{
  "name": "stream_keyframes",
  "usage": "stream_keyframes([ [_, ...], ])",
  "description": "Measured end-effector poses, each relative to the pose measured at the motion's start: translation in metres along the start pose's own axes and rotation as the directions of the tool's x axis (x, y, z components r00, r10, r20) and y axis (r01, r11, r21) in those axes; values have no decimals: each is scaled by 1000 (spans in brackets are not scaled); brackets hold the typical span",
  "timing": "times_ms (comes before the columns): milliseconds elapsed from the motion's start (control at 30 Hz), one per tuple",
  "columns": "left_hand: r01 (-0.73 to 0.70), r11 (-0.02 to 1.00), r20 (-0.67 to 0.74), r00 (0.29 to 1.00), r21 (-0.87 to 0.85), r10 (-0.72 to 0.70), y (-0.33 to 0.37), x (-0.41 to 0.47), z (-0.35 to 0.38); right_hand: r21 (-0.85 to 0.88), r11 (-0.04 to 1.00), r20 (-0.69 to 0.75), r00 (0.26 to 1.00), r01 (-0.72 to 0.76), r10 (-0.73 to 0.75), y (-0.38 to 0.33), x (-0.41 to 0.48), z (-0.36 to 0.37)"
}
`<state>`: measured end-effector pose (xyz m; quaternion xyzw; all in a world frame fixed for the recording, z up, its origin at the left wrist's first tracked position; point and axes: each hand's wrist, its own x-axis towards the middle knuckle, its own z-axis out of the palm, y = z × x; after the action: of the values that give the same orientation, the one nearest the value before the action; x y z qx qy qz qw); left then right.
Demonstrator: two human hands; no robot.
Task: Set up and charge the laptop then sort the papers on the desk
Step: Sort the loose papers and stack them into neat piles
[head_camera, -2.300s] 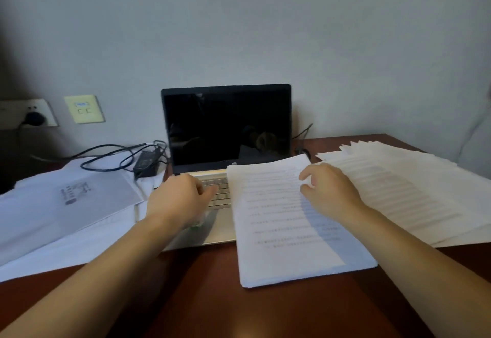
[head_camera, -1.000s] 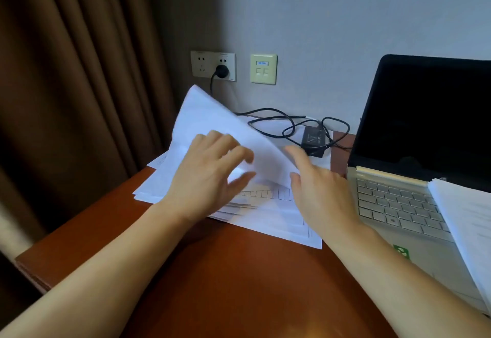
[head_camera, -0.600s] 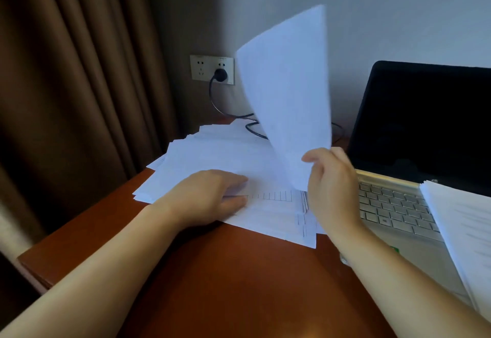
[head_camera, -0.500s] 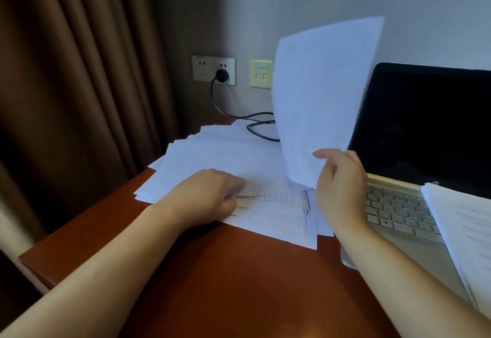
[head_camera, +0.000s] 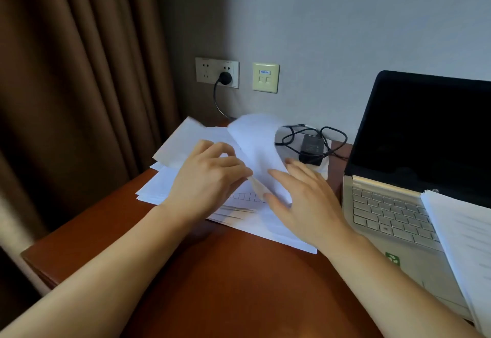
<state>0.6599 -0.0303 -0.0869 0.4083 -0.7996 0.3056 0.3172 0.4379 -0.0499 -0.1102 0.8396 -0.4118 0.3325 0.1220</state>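
Observation:
A loose pile of white papers (head_camera: 170,188) lies on the left part of the brown desk (head_camera: 225,284). My left hand (head_camera: 210,180) rests on the pile and pinches the edge of one sheet of paper (head_camera: 255,146), which curls upward. My right hand (head_camera: 305,202) is just right of that sheet, fingers spread, touching its lower part and holding nothing. The open laptop (head_camera: 385,210) with a dark screen stands to the right. Its black charger brick (head_camera: 310,149) lies behind the pile, and the plug (head_camera: 225,78) sits in the wall socket.
A second stack of printed papers (head_camera: 465,244) overlaps the laptop's right side. A brown curtain (head_camera: 79,98) hangs at the left, past the desk's left edge (head_camera: 34,258). A cream wall plate (head_camera: 265,77) is beside the socket. Looped cable (head_camera: 332,135) surrounds the charger.
Half a second ago my right hand held a sheet up in front of the laptop; that sheet has left it and the hand is back at the left pile, open. My left hand now lifts another sheet.

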Motion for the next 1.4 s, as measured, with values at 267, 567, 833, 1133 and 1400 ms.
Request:
stream_keyframes([
  [267, 38, 993, -187, 982, 111, -17, 9, 6, -4, 40, 997, -48, 996, -72, 74, -5, 1, -4],
  [567, 427, 902, 615, 693, 70, -376, 8, 2, 3, 459, 745, -138, 790, -484, 598, 18, 5, -14],
  [833, 327, 906, 713, 565, 269, -415, 7, 7, 6, 566, 653, -86, 751, -504, 655, 23, 3, -11],
  [1133, 590, 724, 323, 649, 359, -689, -5, 2, 1, 574, 634, -179, 677, -518, 714, 28, 3, -9],
  [1400, 781, 569, 150, 614, -258, -775, 13, 25, -6, 640, 580, -114, 685, -503, 720, 22, 6, -14],
])
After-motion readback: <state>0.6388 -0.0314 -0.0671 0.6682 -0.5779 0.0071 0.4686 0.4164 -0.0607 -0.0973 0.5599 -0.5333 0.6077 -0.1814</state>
